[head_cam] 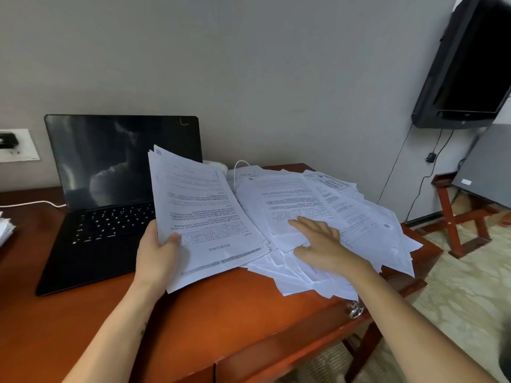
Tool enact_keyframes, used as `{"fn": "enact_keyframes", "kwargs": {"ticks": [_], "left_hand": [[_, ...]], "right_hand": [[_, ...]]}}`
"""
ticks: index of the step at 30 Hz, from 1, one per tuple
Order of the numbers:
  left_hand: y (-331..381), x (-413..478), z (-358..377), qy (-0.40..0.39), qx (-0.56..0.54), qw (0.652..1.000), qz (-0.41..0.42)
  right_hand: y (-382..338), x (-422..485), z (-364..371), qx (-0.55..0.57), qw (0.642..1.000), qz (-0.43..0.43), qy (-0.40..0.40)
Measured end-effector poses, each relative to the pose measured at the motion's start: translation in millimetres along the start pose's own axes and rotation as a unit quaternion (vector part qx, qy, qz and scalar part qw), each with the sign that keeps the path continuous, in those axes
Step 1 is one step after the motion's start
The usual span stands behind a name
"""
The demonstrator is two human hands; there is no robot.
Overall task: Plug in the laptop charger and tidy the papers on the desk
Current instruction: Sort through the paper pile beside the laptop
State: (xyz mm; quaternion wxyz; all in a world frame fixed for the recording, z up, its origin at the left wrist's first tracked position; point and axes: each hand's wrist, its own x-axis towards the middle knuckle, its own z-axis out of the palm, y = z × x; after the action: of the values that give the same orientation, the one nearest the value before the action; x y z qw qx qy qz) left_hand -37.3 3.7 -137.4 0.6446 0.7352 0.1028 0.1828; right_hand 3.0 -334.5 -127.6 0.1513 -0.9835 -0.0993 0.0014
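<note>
My left hand [156,252] grips a thick stack of printed papers [201,214] by its left edge, tilted up off the desk. My right hand [320,241] lies flat with straight fingers on the loose sheets [356,225] spread over the right side of the desk. An open black laptop [110,194] with a dark screen stands at the left. A white cable [36,203] runs from its left side off the frame's left edge. Another white cable loop [239,165] rises behind the papers, next to a white lump that may be the charger [215,163].
The reddish wooden desk [221,313] has a drawer knob [355,310] at its front right. A wall socket plate [16,145] is at the left. More papers [5,228] lie at the left edge. A black TV [470,64] hangs at the right above a wooden stand [456,217].
</note>
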Motion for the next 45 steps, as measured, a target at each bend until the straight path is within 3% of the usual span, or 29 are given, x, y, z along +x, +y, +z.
{"fn": "enact_keyframes", "kwargs": {"ticks": [4, 9, 14, 19, 23, 26, 31, 38, 45], "left_hand": [[-0.8, -0.6, 0.9, 0.000, -0.002, 1.000, 0.005], [-0.7, -0.9, 1.3, 0.004, -0.026, 1.000, 0.000], [4.1, -6.0, 2.8, 0.003, -0.044, 0.999, -0.011], [5.4, -8.2, 6.3, -0.034, -0.054, 0.997, -0.034], [8.1, -11.0, 10.3, -0.086, -0.050, 0.994, -0.050], [10.7, -14.7, 13.4, -0.129, -0.025, 0.990, -0.052], [10.3, -16.1, 13.0, -0.131, -0.021, 0.990, -0.055], [16.8, -19.5, 14.8, -0.135, -0.009, 0.989, -0.056], [20.2, -14.3, 7.9, -0.165, -0.043, 0.980, -0.100]], "right_hand": [[5.9, -4.3, -2.5, -0.023, 0.995, -0.045, 0.085], [14.2, -6.7, 17.9, -0.040, 0.963, -0.107, 0.245], [20.3, -6.8, 20.1, 0.008, 0.949, -0.048, 0.312], [20.1, -12.4, 18.6, 0.116, 0.921, -0.024, 0.372], [-1.6, -22.7, 7.0, 0.282, 0.859, 0.002, 0.428], [-23.7, -29.5, 12.5, 0.307, 0.856, -0.033, 0.414], [-41.3, -20.0, 43.6, 0.183, 0.921, -0.153, 0.309], [-49.1, -21.4, 48.1, 0.059, 0.909, -0.315, 0.266], [-49.6, -18.9, 48.1, -0.012, 0.899, -0.362, 0.247]]}}
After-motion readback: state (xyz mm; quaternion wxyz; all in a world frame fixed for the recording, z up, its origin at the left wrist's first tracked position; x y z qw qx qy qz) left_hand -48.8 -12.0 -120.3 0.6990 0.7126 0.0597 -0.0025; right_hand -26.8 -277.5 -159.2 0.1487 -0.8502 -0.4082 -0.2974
